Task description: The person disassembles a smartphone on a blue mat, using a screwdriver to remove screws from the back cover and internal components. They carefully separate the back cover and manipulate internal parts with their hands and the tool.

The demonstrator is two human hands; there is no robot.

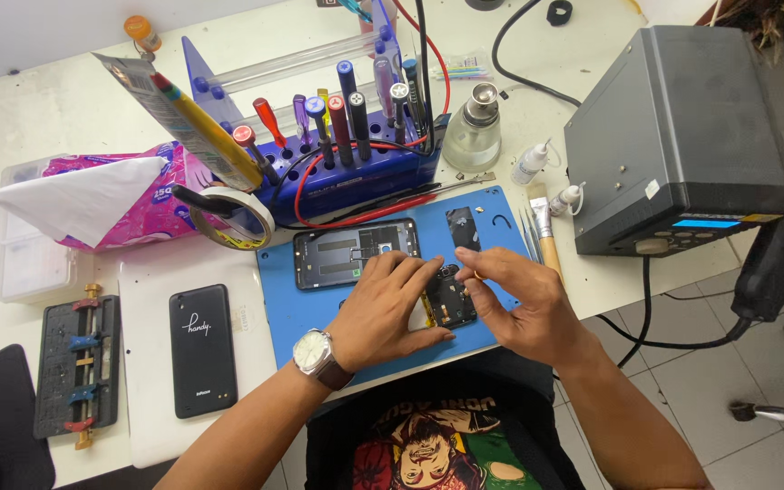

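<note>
We see a white table (65,100) with a grey box with a lit display (682,136) on its right side, clear of the work yet within reach. A blue mat (292,313) lies at the near edge, giving small parts a soft, bounded bed. Behind it a blue tool rack (347,177) keeps screwdrivers upright, handles up for quick picking. An opened phone (351,252) rests at the back of the mat. The left hand (383,308), fingers spread flat, presses a dark phone board (451,299) down at the mat's middle, seemingly to steady it. The right hand (519,304) pinches narrowly at the board's top edge; what it grips is too small to tell.
</note>
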